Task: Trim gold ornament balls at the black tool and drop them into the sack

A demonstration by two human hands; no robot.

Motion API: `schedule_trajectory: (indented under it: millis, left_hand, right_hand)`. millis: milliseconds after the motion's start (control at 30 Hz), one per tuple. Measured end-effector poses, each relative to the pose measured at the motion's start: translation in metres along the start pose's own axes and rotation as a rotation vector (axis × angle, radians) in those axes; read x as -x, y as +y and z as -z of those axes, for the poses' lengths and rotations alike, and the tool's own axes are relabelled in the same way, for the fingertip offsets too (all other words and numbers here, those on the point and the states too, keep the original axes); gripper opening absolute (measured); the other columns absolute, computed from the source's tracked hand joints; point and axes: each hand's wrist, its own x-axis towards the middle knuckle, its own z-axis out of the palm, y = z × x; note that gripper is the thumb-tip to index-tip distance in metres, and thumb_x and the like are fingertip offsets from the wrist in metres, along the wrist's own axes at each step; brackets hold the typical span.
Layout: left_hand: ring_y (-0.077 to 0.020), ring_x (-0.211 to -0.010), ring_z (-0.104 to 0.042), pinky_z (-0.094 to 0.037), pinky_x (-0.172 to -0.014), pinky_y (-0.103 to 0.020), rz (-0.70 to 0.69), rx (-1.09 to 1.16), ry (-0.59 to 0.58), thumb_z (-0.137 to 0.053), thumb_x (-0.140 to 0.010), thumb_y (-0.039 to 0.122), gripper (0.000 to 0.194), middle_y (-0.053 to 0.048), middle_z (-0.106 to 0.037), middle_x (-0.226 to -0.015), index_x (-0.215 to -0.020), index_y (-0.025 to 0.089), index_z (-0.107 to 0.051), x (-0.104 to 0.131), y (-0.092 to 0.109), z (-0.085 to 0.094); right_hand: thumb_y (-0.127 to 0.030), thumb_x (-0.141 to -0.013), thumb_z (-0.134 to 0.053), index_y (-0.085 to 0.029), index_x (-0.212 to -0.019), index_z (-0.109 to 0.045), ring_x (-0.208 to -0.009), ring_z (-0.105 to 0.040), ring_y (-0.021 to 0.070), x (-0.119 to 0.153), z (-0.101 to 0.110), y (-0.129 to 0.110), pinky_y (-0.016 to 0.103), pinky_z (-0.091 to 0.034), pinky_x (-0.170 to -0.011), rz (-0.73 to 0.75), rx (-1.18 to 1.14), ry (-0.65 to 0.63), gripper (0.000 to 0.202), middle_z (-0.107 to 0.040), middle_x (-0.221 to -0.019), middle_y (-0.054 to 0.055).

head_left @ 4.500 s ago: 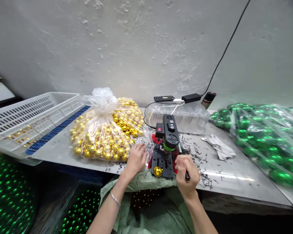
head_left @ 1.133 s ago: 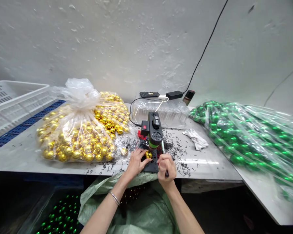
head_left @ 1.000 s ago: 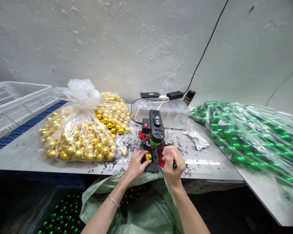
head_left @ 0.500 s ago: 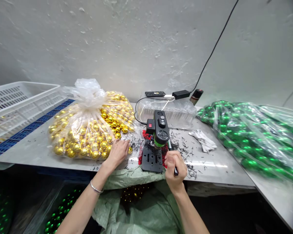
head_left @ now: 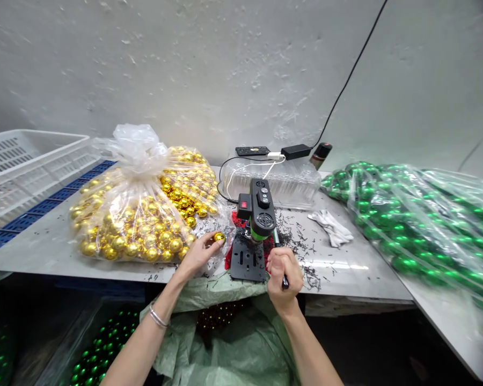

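Between the thumb and fingers of my left hand (head_left: 200, 252) is a shiny gold ball (head_left: 219, 237), held just left of a small black bench press (head_left: 262, 206). My right hand (head_left: 284, 276) is wrapped round the press's lever handle (head_left: 285, 282), which slants down toward me. A slotted black base plate (head_left: 248, 262) lies under the press head, with red material beneath it. Left of my left hand, a tied clear plastic bag (head_left: 139, 161) is full of gold balls. More loose gold balls (head_left: 187, 206) lie at a bag opening behind it.
Black shavings (head_left: 301, 252) litter the table (head_left: 346, 276). A white glove (head_left: 330, 228) and bags of green balls (head_left: 410, 225) lie to the right. Behind the press stands a clear plastic box (head_left: 293, 185) with cables. A white crate (head_left: 36, 155) is at left, and a green sack (head_left: 233, 354) hangs open below.
My left hand has picked up a gold ball from the table and turned toward the press. My right hand stays on the lever handle. The view has shifted slightly.
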Motion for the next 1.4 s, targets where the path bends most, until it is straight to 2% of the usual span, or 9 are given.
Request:
schedule_trajectory:
  millis: [133, 267, 367, 500, 633, 800, 1000, 1200, 1400]
  left_hand:
    - [-0.0204, -0.090, -0.068, -0.055, -0.082, -0.034, 0.246, 0.573, -0.057, -0.070, -0.077, 0.050, 0.053, -0.011, -0.072, -0.106, -0.117, 0.016, -0.067, 0.006, 0.009, -0.022]
    - [-0.0191, -0.091, -0.068, -0.055, -0.084, -0.033, 0.289, 0.685, -0.003, -0.078, -0.071, 0.045, 0.049, -0.010, -0.072, -0.105, -0.109, 0.016, -0.067, 0.010, 0.005, -0.046]
    - [-0.0195, -0.089, -0.069, -0.055, -0.081, -0.034, 0.225, 0.571, 0.040, -0.078, -0.071, 0.046, 0.049, -0.009, -0.073, -0.099, -0.106, 0.016, -0.063, 0.011, 0.000, -0.064]
    - [-0.0205, -0.091, -0.068, -0.053, -0.087, -0.036, 0.028, 0.298, 0.056, -0.074, -0.076, 0.041, 0.037, -0.007, -0.073, -0.096, -0.101, 0.017, -0.062, 0.009, 0.000, -0.080]
    - [-0.0228, -0.097, -0.067, -0.051, -0.092, -0.040, -0.095, 0.045, 0.081, -0.070, -0.080, 0.034, 0.029, -0.008, -0.072, -0.101, -0.103, 0.019, -0.066, 0.010, 0.000, -0.085]
    - [-0.0257, -0.096, -0.064, -0.050, -0.090, -0.043, -0.177, -0.205, 0.127, -0.069, -0.083, 0.034, 0.031, -0.008, -0.072, -0.102, -0.112, 0.023, -0.070, 0.014, -0.004, -0.084]
    - [-0.0259, -0.098, -0.062, -0.047, -0.092, -0.044, -0.204, -0.230, 0.109, -0.071, -0.084, 0.035, 0.034, -0.007, -0.074, -0.104, -0.115, 0.024, -0.071, 0.013, -0.006, -0.087]
    - [-0.0260, -0.097, -0.062, -0.046, -0.092, -0.045, -0.221, -0.244, 0.117, -0.070, -0.084, 0.039, 0.033, -0.008, -0.074, -0.103, -0.114, 0.024, -0.072, 0.012, -0.009, -0.089]
    - [-0.0263, -0.098, -0.062, -0.046, -0.091, -0.045, -0.235, -0.250, 0.124, -0.071, -0.084, 0.039, 0.034, -0.008, -0.074, -0.102, -0.115, 0.024, -0.071, 0.013, -0.011, -0.090]
  right_hand:
    - [-0.006, -0.092, -0.042, -0.021, -0.069, -0.045, -0.062, -0.049, 0.0124, -0.002, 0.001, -0.003, 0.027, -0.039, -0.055, -0.020, -0.012, -0.003, 0.028, -0.049, -0.069, 0.000]
    - [-0.008, -0.093, -0.042, -0.021, -0.068, -0.044, -0.063, -0.049, 0.0120, -0.014, 0.003, -0.009, 0.027, -0.038, -0.057, -0.064, -0.028, -0.003, 0.028, -0.049, -0.068, 0.000]
    - [-0.011, -0.095, -0.043, -0.021, -0.066, -0.043, -0.063, -0.049, 0.0116, -0.028, 0.003, -0.014, 0.027, -0.038, -0.058, -0.112, -0.034, 0.016, 0.031, -0.047, -0.066, -0.001]
    - [-0.015, -0.096, -0.044, -0.021, -0.065, -0.042, -0.061, -0.048, 0.0115, -0.040, 0.004, -0.020, 0.028, -0.037, -0.058, -0.164, -0.021, 0.011, 0.033, -0.046, -0.064, -0.002]
    - [-0.013, -0.096, -0.044, -0.021, -0.064, -0.042, -0.062, -0.049, 0.0120, -0.040, 0.004, -0.021, 0.028, -0.039, -0.059, -0.133, -0.029, 0.008, 0.033, -0.046, -0.064, -0.002]
    - [-0.010, -0.094, -0.044, -0.021, -0.066, -0.044, -0.065, -0.052, 0.0127, -0.032, 0.008, -0.019, 0.027, -0.040, -0.060, -0.102, -0.006, -0.024, 0.031, -0.050, -0.066, 0.000]
    - [-0.005, -0.092, -0.043, -0.021, -0.071, -0.045, -0.066, -0.053, 0.0121, -0.012, 0.008, -0.013, 0.026, -0.041, -0.059, -0.072, 0.002, -0.068, 0.026, -0.052, -0.071, 0.000]
    - [-0.008, -0.091, -0.040, -0.021, -0.073, -0.048, -0.066, -0.054, 0.0139, 0.018, 0.002, 0.007, 0.028, -0.045, -0.058, 0.030, 0.009, -0.071, 0.024, -0.053, -0.072, 0.001]
    - [-0.015, -0.096, -0.035, -0.022, -0.073, -0.045, -0.065, -0.053, 0.0130, 0.030, -0.004, 0.023, 0.034, -0.052, -0.076, 0.127, 0.052, -0.027, 0.026, -0.051, -0.071, -0.001]
